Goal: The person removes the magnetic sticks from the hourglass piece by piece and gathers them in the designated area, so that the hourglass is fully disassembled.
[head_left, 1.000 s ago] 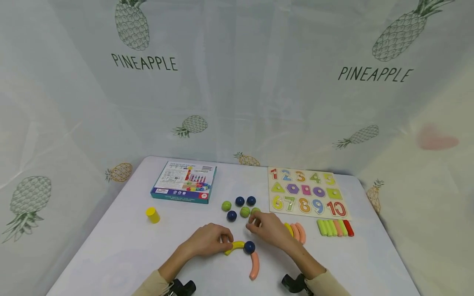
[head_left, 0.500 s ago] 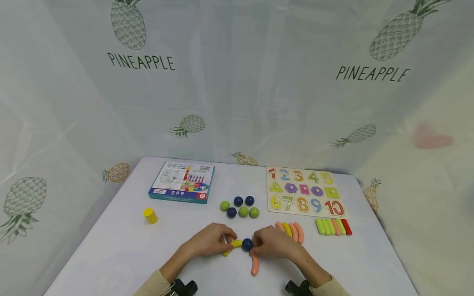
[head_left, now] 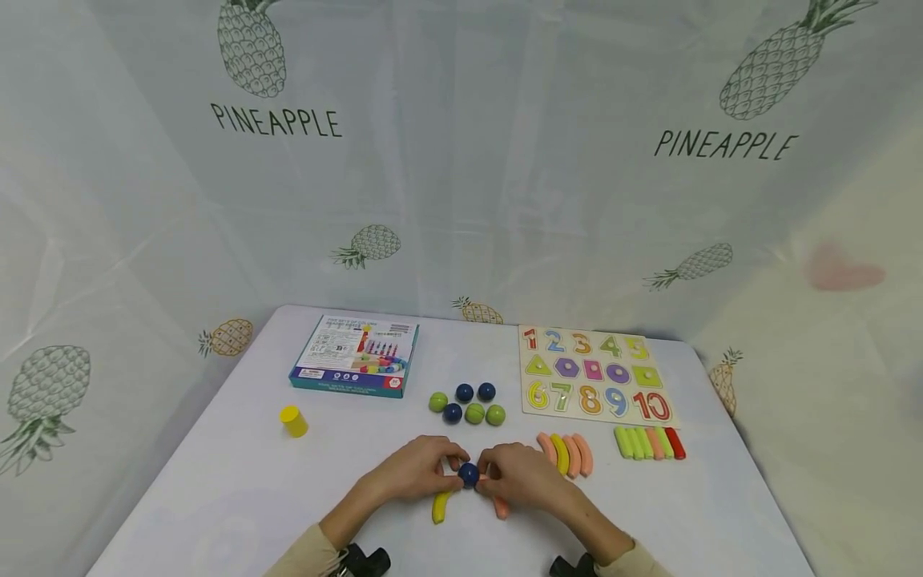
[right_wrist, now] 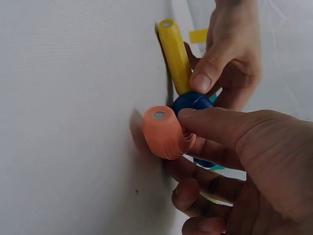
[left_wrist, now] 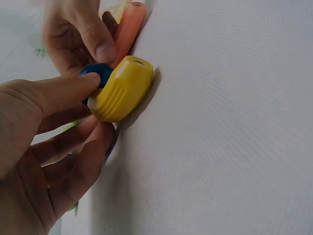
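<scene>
At the near middle of the table in the head view, a dark blue ball sits between both hands. My left hand pinches a yellow curved rod between thumb and fingers, right by the ball. On the other side, my right hand pinches an orange curved rod the same way. Each rod has a small metal disc at its free end, and those ends point toward the person. Fingers hide part of both rods in the head view. Behind the hands lie several loose blue balls and green balls.
Orange and yellow curved rods lie right of the right hand, with a row of short straight rods farther right. A number board is at the back right. A boxed set and a yellow cylinder stand left.
My right hand has come from near the loose balls to grip the orange rod. The blue ball has shifted left. The yellow rod's free end has swung toward the person.
</scene>
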`<control>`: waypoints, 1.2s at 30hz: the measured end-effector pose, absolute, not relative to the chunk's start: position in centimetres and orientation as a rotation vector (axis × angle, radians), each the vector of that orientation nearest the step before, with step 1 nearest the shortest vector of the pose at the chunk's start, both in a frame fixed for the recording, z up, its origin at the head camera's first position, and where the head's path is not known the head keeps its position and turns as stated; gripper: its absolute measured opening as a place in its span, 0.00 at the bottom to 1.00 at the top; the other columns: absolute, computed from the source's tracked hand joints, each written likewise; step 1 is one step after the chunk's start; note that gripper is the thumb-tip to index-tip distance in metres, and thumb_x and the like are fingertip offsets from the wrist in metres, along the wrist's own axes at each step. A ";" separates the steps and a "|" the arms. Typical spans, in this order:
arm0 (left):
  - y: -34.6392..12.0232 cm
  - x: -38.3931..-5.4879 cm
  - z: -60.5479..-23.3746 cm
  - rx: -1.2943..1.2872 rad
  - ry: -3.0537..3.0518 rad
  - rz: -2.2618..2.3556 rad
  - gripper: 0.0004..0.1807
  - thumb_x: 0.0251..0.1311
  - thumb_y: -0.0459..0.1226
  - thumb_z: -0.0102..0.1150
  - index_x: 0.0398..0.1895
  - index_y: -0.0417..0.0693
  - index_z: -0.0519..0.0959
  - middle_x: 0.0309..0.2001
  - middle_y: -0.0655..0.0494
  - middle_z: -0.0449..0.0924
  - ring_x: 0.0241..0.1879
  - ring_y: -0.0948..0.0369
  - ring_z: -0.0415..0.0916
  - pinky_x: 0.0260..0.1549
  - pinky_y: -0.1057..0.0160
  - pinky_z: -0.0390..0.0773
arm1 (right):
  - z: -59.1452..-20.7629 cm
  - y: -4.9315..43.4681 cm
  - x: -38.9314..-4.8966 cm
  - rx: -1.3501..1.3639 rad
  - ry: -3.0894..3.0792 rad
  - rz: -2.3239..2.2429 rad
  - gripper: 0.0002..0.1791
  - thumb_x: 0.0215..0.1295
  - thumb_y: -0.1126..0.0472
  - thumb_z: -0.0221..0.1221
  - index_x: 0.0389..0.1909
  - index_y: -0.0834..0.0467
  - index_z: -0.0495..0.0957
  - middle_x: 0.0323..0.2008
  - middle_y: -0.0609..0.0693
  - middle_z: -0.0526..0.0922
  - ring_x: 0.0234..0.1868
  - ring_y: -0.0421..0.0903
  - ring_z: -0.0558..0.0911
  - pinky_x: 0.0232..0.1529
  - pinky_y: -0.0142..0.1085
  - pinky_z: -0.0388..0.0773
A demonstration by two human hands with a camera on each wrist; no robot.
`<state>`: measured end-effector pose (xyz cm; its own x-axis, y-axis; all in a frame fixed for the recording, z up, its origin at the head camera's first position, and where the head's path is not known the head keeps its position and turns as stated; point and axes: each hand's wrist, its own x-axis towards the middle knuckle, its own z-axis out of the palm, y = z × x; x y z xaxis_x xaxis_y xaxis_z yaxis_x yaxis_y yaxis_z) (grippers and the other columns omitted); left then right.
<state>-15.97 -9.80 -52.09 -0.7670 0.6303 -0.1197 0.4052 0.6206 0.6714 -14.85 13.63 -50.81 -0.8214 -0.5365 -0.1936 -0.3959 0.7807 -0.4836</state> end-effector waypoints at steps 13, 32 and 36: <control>-9.5 -16.1 -52.2 0.855 2.494 0.880 0.20 0.60 0.46 0.70 0.56 0.57 0.82 0.38 0.71 0.79 0.30 0.72 0.73 0.36 0.70 0.73 | -51.1 13.8 -14.8 -0.748 2.675 -0.675 0.06 0.62 0.49 0.67 0.34 0.46 0.82 0.21 0.36 0.73 0.24 0.35 0.71 0.27 0.31 0.66; -9.5 -16.2 -52.2 0.840 2.471 0.898 0.20 0.60 0.46 0.70 0.55 0.56 0.83 0.38 0.71 0.80 0.30 0.72 0.73 0.35 0.71 0.74 | -47.4 20.1 -15.9 -0.370 2.778 -0.823 0.06 0.68 0.54 0.64 0.42 0.50 0.83 0.27 0.40 0.79 0.24 0.40 0.75 0.25 0.35 0.71; -9.6 -16.2 -52.1 0.833 2.468 0.897 0.19 0.60 0.45 0.70 0.55 0.56 0.83 0.38 0.70 0.80 0.30 0.72 0.73 0.34 0.71 0.74 | -46.6 23.1 -16.4 -0.153 2.849 -0.780 0.08 0.65 0.53 0.67 0.42 0.50 0.83 0.32 0.45 0.81 0.27 0.44 0.75 0.24 0.37 0.73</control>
